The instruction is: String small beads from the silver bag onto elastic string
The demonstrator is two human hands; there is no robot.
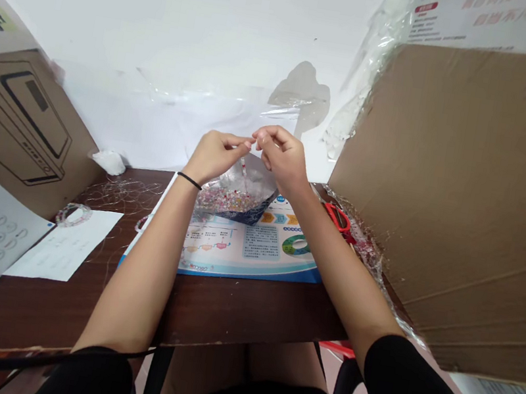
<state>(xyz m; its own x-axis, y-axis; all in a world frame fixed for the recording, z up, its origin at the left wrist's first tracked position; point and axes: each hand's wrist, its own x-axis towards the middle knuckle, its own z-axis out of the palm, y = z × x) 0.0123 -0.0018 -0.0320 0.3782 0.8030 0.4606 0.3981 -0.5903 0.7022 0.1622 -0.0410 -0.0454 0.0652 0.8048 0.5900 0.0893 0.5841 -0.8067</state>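
My left hand (220,153) and my right hand (282,153) meet fingertip to fingertip above the table, both in a pinch. A short beaded string (243,167) with white and red beads hangs below the fingers. Its thread is too fine to follow between the fingertips. Under the hands lies a heap of small loose beads (225,200), pink, red, yellow and clear, in a container with clear plastic and a dark blue patterned side (258,213). The container rests on a printed sheet (215,249) with coloured diagrams.
Red-handled scissors (338,219) lie right of the sheet. A large cardboard panel (468,189) bounds the right side; a printed carton (20,118) stands left. A beaded bracelet (73,216) touches a white paper (65,252). Loose clear thread (126,195) and crumpled white plastic (109,161) lie behind.
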